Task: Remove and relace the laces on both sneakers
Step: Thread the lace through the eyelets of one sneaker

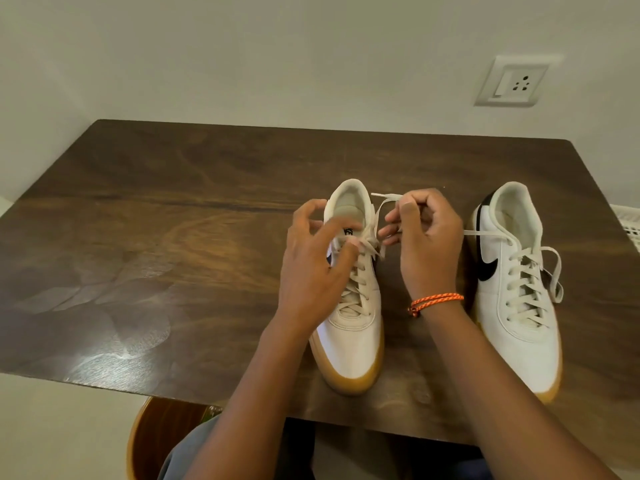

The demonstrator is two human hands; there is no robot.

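Two white sneakers with gum soles stand on the wooden table (156,209), toes toward me. The left sneaker (353,327) is laced with a cream lace (360,271). My left hand (311,268) hovers over its upper eyelets, fingertips pinching the lace where it crosses near the tongue. My right hand (422,237) holds the lace's free end up beside the collar, with the tip sticking out to the left above my fingers. The right sneaker (519,289) is laced, its lace ends (554,271) lying loose over its sides.
A wall socket (512,83) is on the wall behind the table. A white perforated basket edge (628,225) shows at the far right. A round wooden stool (156,441) sits below the table's front edge by my knee.
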